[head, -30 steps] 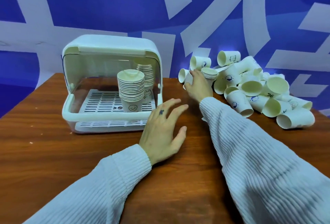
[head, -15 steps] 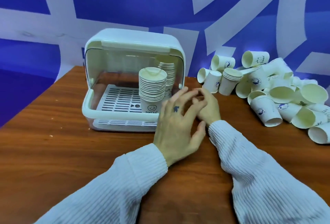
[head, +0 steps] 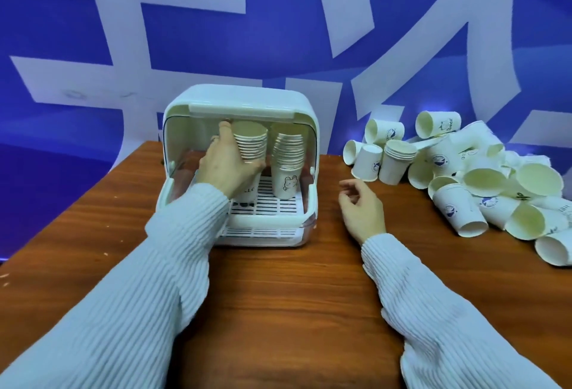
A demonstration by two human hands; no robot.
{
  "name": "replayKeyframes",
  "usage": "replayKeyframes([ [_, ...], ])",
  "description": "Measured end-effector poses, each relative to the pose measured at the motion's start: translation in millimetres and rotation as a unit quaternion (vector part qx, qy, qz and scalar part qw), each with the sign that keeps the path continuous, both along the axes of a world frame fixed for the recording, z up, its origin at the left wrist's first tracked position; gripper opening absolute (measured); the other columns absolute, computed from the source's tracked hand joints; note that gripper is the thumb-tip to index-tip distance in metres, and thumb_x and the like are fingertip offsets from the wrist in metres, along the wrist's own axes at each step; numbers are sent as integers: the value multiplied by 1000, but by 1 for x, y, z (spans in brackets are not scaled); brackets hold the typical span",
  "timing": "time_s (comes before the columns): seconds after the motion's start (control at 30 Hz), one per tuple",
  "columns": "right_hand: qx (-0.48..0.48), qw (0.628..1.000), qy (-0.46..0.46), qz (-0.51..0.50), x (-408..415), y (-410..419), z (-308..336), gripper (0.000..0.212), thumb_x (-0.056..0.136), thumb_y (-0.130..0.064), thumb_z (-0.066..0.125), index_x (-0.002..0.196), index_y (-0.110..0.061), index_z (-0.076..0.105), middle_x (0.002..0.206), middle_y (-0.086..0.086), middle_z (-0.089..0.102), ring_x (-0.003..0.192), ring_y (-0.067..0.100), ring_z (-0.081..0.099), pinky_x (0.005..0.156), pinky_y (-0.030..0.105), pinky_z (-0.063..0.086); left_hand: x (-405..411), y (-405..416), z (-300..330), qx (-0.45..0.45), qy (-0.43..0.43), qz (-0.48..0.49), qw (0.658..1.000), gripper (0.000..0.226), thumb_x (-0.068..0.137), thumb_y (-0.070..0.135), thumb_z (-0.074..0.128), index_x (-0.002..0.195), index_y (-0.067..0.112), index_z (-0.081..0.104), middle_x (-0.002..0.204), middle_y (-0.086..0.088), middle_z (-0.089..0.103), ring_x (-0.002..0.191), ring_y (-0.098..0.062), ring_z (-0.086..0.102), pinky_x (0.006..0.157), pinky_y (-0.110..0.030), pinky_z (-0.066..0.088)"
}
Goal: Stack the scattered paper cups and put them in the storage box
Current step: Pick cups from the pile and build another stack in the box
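Head view: left hand (head: 227, 164) grips the stack (head: 251, 147) at frame centre; slide it upright. Right hand (head: 360, 204) rests loose, empty.

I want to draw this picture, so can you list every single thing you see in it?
storage box: one, white with a clear raised lid, at the back of the table, open toward the person
cup stacks in the box: two, cream; left stack gripped by the left hand, right stack with a bear drawing, standing beside it on the slotted tray
small stack: one, white, upright on the table just right of the box
loose cups: a big pile, too many to count, white with blue logos, on the right side of the table
table: one, brown wood
wall: blue with pale shapes
sleeves: two, white ribbed
left hand: inside the box, around the left stack
right hand: on the table, fingers loosely curled, holding nothing
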State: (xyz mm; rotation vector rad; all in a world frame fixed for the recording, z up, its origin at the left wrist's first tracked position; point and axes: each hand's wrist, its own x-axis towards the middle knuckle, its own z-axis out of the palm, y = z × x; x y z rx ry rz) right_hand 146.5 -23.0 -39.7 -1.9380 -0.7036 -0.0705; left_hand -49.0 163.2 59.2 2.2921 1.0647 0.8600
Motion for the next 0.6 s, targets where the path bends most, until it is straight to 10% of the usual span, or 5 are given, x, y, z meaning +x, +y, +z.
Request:
replayKeyframes([
  [0.13, -2, 1000, 7, 14, -3, -2, -1, 22, 97, -20, 56, 109, -35, 66, 83, -8, 67, 75, 9, 64, 64, 24, 47, 20, 21, 2, -42, 63, 14, 997, 63, 81, 42, 84, 118, 11, 43, 126, -16, 62, 116, -39, 62, 98, -49, 53],
  [0.37, -13, 1000, 18, 21, -5, -6, 1, 23, 98, -20, 57, 114, -34, 64, 91, -11, 66, 83, 8, 64, 68, 22, 47, 31, 21, -5, -102, 23, -44, 994, 83, 80, 42, 85, 140, 5, 42, 138, -18, 58, 130, -36, 54, 111, -48, 45],
  [0.6, -12, 999, 25, 16, -8, -7, 3, 23, 98, -19, 57, 115, -32, 65, 93, -9, 66, 85, 11, 64, 74, 28, 54, 25, -34, -2, 104, -51, 49, 992, 59, 90, 45, 62, 136, 11, 47, 143, -21, 42, 137, -39, 30, 111, -51, 30],
])
